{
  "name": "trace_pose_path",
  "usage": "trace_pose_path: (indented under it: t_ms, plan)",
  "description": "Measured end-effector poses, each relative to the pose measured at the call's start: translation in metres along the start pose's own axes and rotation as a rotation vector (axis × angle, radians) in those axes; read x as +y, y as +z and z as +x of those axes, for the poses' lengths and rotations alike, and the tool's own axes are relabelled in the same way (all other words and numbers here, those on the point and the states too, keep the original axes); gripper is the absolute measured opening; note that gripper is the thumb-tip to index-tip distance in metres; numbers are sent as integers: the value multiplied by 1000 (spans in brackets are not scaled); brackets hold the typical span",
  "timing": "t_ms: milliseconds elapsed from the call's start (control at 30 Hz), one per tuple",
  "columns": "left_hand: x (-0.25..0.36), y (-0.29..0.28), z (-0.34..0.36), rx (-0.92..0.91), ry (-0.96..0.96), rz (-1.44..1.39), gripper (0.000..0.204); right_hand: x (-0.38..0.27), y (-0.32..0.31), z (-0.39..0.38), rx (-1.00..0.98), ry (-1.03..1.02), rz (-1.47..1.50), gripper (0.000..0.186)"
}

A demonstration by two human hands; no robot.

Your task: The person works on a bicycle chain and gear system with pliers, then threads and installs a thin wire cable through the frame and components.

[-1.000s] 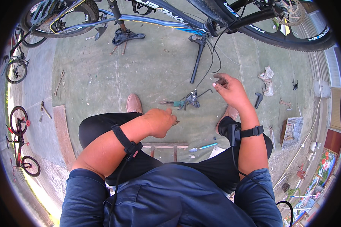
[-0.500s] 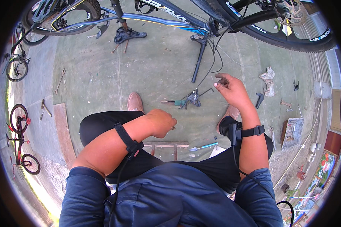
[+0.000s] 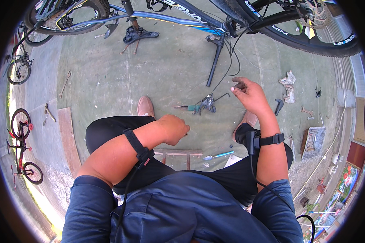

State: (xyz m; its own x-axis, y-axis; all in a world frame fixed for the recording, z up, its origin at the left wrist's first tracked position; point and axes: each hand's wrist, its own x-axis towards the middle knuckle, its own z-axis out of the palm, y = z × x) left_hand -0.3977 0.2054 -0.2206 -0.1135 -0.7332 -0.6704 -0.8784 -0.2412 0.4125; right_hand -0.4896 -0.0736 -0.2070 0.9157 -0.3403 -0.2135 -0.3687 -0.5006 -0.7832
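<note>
Green-painted concrete floor [image 3: 166,69] under an upturned bicycle [image 3: 215,20], seen from above across the upper frame. Right hand [image 3: 249,94], right of centre, pinching a small dark part [image 3: 239,86] between fingertips, with thin black cables [image 3: 227,60] hanging from the bicycle just beside it. Left hand [image 3: 173,128], centre frame, curled into a closed fist over the left knee; contents, if any, hidden. Hands well apart. Pliers with green grips [image 3: 188,107] and a dark metal bike component [image 3: 209,103] lying on the floor between the two hands. Blue-handled screwdriver [image 3: 219,155] on the floor near the right knee, lower centre. Crumpled rag [image 3: 288,86] and scattered small tools at right. Black handlebar stem [image 3: 214,62] resting on the floor at upper centre. Small red bicycles [image 3: 20,146] at the left edge.
</note>
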Motion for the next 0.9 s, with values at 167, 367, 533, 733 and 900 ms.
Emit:
trace_pose_path:
  t_ms: [167, 367, 533, 733, 900]
  plan:
    - [0, -1, 0, -7, -5, -6, 40, -2, -1, 0, -16, 10, -9, 36]
    - [-1, 0, 0, 16, -7, 1, 39, -6, -2, -1, -45, 38, -12, 35]
    - [-2, 3, 3, 37, 6, 42, 41, -4, -2, -2, -36, 48, -16, 35]
    - [-8, -8, -3, 271, -104, 53, 45, 22, 2, 4, -32, 86, 29, 38]
    - [-2, -42, -26, 658, -135, -216, 45, 65, 13, 11, -76, 209, -157, 43]
